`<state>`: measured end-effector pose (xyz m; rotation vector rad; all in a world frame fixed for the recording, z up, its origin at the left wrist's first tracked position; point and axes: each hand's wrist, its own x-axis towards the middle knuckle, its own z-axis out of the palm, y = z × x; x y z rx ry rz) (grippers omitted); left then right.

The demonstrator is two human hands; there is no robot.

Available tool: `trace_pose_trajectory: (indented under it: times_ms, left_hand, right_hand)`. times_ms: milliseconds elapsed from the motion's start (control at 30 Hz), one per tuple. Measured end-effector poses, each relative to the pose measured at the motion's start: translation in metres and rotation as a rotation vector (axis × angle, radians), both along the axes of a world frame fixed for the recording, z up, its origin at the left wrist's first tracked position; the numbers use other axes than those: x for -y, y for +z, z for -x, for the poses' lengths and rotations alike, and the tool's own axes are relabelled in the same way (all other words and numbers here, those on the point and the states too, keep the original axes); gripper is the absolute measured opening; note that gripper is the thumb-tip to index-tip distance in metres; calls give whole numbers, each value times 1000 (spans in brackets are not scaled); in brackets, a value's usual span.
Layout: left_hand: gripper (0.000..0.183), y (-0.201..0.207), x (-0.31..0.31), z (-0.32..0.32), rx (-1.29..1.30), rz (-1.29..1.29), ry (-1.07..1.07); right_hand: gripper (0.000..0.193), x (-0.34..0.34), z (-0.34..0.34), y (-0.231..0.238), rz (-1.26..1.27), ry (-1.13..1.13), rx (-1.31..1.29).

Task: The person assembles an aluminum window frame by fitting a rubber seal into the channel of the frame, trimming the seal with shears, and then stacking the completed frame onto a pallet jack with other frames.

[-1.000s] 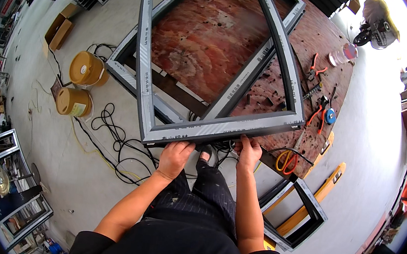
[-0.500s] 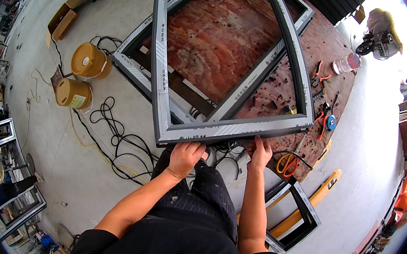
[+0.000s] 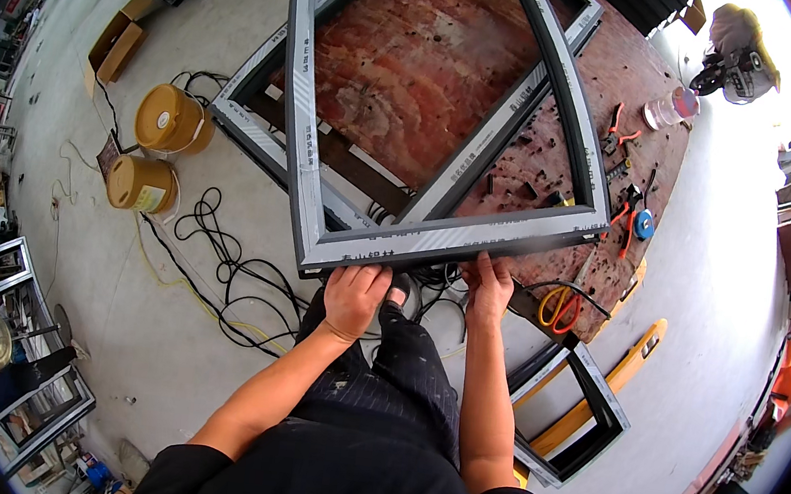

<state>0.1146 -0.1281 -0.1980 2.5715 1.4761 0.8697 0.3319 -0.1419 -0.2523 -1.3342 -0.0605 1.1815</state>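
A large window frame (image 3: 456,230), black with grey printed film, lies tilted across a second filmed frame (image 3: 469,158) on the red-brown worktable (image 3: 407,63). My left hand (image 3: 355,299) is closed over the upper frame's near edge, left of its middle, with the fingertips at the dark outer side. Farther right on that edge, my right hand (image 3: 487,292) has its fingers drawn together in a pinch against the profile. Just right of those fingers runs a thin black strip (image 3: 562,287). Whether its end is in the pinch is hidden.
Orange-handled scissors (image 3: 560,308), pliers (image 3: 621,126), a blue tape measure (image 3: 644,226) and a clear jar (image 3: 671,111) lie at the table's right. Below stand a small frame (image 3: 576,414) and a yellow level (image 3: 635,354). Black cables (image 3: 227,272) and yellow buckets (image 3: 144,184) occupy the floor.
My right hand has slid a little left along the near edge, closer to my left hand. The view has shifted slightly; my left hand keeps its place on the frame.
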Motion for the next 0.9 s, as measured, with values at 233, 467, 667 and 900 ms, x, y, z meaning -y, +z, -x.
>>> trace_pose_trajectory:
  times_ms: [233, 467, 667, 900]
  left_hand:
    - [11, -12, 5, -9, 18, -35, 103]
    - [21, -18, 7, -3, -38, -14, 114]
    - [19, -6, 5, -3, 21, 1, 93]
    - [22, -12, 8, -1, 24, 25, 84]
  right_hand:
    - [15, 7, 12, -10, -18, 120, -26]
    - [17, 2, 27, 6, -31, 158, -1]
    - [19, 3, 25, 10, 54, 158, 30]
    - [23, -6, -2, 9, 53, -17, 372]
